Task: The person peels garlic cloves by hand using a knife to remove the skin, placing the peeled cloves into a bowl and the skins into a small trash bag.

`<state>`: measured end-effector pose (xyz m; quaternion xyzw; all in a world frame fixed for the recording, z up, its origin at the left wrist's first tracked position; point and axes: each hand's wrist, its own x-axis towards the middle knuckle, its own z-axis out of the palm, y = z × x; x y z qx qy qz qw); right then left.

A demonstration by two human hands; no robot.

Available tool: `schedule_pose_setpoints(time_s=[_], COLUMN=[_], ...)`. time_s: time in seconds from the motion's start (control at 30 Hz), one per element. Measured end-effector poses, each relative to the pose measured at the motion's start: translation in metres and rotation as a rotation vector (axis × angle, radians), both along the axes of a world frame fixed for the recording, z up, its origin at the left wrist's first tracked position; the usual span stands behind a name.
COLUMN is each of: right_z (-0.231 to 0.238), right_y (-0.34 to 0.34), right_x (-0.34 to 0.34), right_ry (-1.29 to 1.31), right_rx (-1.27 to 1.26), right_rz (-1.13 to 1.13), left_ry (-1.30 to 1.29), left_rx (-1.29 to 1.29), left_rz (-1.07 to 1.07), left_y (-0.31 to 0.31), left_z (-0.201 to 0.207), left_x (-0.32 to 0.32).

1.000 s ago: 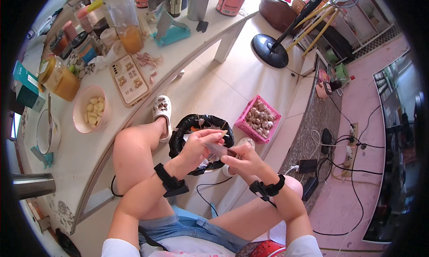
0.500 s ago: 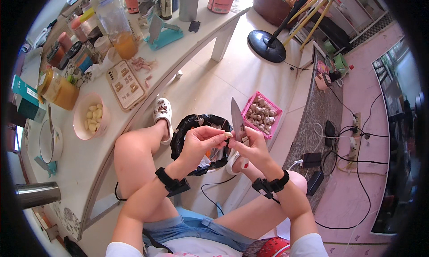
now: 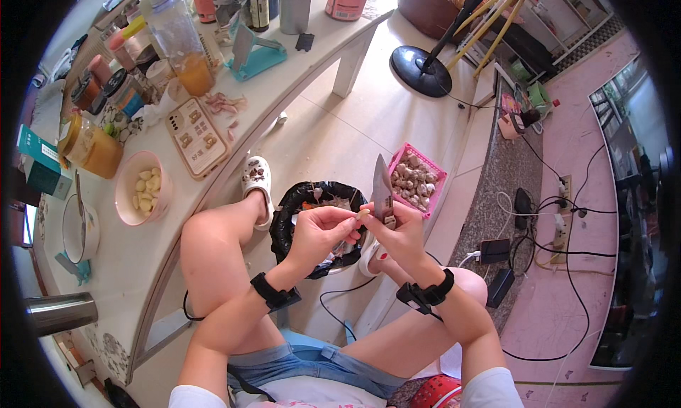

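Garlic clove (image 3: 363, 214) in left hand (image 3: 320, 232), knife (image 3: 381, 190) in right hand (image 3: 401, 231)

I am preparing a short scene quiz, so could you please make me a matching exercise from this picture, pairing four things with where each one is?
Things:
1. knife
2. pink basket
3. pink bowl
4. bin with a black bag

Places:
A. on the white table, holding peeled cloves
B. on the floor between the feet, under the hands
C. on the floor beyond the hands, holding unpeeled garlic
D. in the right hand, blade pointing up

Pairs: 1-D, 2-C, 3-A, 4-B
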<state>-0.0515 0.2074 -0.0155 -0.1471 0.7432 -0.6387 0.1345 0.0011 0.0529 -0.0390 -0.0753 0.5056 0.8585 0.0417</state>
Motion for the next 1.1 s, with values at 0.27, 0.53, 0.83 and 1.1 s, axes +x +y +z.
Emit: schedule_pose_setpoints(time_s=[0.27,0.53,0.83,1.1], right_z=[0.002,0.008,-0.004,-0.004], right_y=[-0.005,-0.007,0.003,0.008], right_x=[0.001,0.0,-0.009,-0.015], right_ry=[-0.05,-0.131,-0.415,-0.471], right_rx=[-0.019,-0.03,-0.185,-0.266], right_rz=[-0.001,0.029,0.115,0.093], left_ry=[-0.03,-0.004,0.088,0.048], left_rx=[-0.136,-0.223,-0.306,-0.124], left_rz=[0.049,0.039,0.095,0.088], left_y=[0.001,0.001,0.003,0.001], left_z=[-0.001,-0.002,-0.005,0.0], left_x=[0.002,0.004,0.003,0.002])
